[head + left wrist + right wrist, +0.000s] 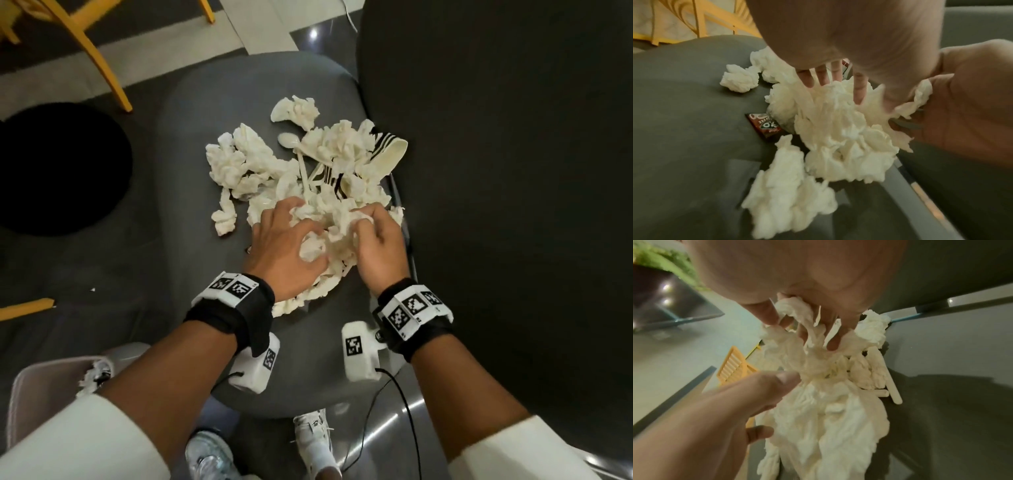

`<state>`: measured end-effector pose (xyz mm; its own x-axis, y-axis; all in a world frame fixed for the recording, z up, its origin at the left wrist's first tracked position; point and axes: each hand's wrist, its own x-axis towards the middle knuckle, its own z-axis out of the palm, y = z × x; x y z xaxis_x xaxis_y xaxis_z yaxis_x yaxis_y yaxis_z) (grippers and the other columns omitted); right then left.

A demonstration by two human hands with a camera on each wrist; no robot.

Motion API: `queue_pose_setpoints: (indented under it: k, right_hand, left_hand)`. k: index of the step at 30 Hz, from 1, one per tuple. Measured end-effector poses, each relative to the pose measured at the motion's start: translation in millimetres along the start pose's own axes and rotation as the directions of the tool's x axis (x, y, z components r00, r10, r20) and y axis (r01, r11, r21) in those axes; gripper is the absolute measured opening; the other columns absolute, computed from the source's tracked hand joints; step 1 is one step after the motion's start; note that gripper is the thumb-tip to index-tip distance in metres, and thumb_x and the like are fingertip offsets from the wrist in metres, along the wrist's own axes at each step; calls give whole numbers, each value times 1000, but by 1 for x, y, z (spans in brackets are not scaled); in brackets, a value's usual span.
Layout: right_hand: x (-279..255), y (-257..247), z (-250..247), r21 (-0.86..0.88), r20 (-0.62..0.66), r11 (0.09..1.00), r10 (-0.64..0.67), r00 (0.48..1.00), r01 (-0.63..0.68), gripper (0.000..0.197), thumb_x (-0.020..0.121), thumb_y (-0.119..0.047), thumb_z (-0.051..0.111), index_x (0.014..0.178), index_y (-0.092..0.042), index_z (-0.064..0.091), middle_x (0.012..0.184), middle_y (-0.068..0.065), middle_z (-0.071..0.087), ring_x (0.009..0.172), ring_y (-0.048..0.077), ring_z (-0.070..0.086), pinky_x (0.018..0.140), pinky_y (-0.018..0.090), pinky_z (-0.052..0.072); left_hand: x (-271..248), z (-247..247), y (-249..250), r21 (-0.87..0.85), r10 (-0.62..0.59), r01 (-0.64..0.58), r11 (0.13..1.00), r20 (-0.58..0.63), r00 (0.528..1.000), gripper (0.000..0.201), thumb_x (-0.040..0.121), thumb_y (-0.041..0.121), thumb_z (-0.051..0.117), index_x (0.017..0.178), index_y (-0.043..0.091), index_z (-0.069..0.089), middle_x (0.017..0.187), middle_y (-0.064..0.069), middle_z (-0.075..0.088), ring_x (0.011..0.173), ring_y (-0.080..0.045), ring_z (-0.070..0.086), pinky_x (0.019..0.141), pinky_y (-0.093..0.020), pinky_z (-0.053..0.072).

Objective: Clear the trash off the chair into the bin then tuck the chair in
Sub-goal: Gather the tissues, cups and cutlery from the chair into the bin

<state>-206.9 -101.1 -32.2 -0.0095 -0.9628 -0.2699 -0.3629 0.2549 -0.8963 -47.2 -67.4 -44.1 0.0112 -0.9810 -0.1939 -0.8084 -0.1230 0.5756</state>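
A pile of crumpled white tissues (260, 164) covers the grey chair seat (205, 274), with a white plastic spoon (301, 161) and a crushed striped paper cup (383, 157) among them. My left hand (305, 236) and right hand (363, 226) meet at the near side of the pile, fingers curled into one wad of tissue (838, 138) between them. In the right wrist view the right hand (813, 331) has tissue threaded through its fingers, and the left hand (774, 402) pinches the same wad. A dark candy wrapper (764, 126) lies under the tissues.
A large black surface (513, 171) stands against the chair's right side. A black round object (58, 171) sits on the floor to the left. A pale container (34, 394) with white scraps at its rim is at lower left. Yellow chair legs (92, 51) cross the top left.
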Motion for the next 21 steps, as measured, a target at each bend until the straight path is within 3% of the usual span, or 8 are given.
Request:
queue_pose_setpoints:
  k: [3,6,9,13,15,17,19,21]
  right_hand:
    - [6,2,-4,-72,-8,995,70,998,-70,9,93,-15,49,97,-12,57,82,-1,64,74,11,60,74,31,51]
    - [4,15,-1,-277,95,961,55,994,-26,21,97,-19,44,115,-20,54,90,4,67,82,23,63,78,40,53]
    - [-1,22,3,-369,204,922,-42,978,117,38,101,-17,38,133,-30,52,92,0,58,80,16,52,77,26,40]
    - [0,13,6,-496,190,864,10,982,87,49,99,-37,49,147,-36,40,119,-1,37,100,12,41,90,21,31]
    - [3,12,11,-520,212,842,-36,977,144,59,93,-46,58,148,-39,38,116,-1,35,100,13,41,92,23,34]
    - [9,13,16,-539,248,819,-67,966,195,56,90,-50,64,142,-35,48,112,2,38,104,18,44,94,28,41]
    - [15,11,21,-539,257,802,-134,957,257,34,91,-29,64,125,-26,63,108,4,40,105,22,45,93,36,48]
    - [16,5,24,-539,248,790,-182,951,292,32,87,-7,53,114,-20,64,105,4,40,102,22,41,88,36,46]
  left_hand:
    - [-10,3,0,184,99,-116,976,101,990,76,61,71,65,129,40,48,156,5,12,138,-25,19,112,-44,23]
    - [-14,9,-14,342,87,-159,926,217,972,56,73,48,72,124,32,57,159,-1,11,139,-30,16,110,-49,26]
    - [-10,7,-27,202,116,-144,969,145,983,28,83,19,65,111,20,66,156,-6,27,136,-33,26,104,-51,36]
    - [-4,-1,-24,-144,70,-80,986,-74,995,24,93,12,49,111,7,64,152,-3,38,133,-22,44,108,-36,40]
    - [-2,-11,-14,-244,-38,0,970,-151,988,20,95,11,43,97,7,62,127,-2,58,112,-17,56,95,-30,46]
    - [-2,-25,-1,-369,-183,90,925,-225,957,20,92,8,39,76,9,50,80,-2,56,74,-16,50,67,-26,40]
    - [-1,-39,7,-514,-299,148,845,-224,927,26,89,12,35,63,12,38,61,0,41,58,-12,35,52,-23,29]
    - [-2,-51,12,-632,-368,162,758,-209,906,28,85,22,33,58,15,31,57,1,34,53,-10,30,49,-22,26]
